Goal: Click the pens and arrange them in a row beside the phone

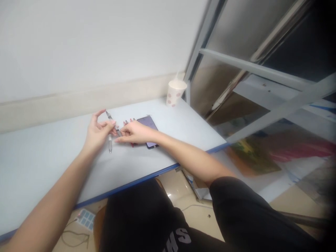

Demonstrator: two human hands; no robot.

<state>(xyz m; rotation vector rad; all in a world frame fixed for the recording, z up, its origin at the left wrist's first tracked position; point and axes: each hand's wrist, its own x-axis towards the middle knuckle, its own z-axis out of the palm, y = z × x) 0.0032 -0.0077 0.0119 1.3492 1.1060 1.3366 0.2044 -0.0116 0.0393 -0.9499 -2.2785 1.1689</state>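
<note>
Between my hands, above the table, is a slim grey-and-white pen [109, 116], held at a slant. My left hand [96, 133] pinches its middle with thumb and fingers, while the index finger reaches to the upper end. The fingers of my right hand [136, 132] close round the pen's lower end. A second pen, white and silver [110, 145], lies on the table just below my left hand. Several red and dark pens [130, 121] lie beyond my right hand, which partly covers them. A phone [148, 122] with a lit purple screen lies under my right wrist.
A white paper cup [174, 94] with red marks stands at the table's back right corner, by the wall. The white table [47, 157] has a blue front edge. To the right is a metal frame [252, 64]; a power strip [86, 219] lies on the floor.
</note>
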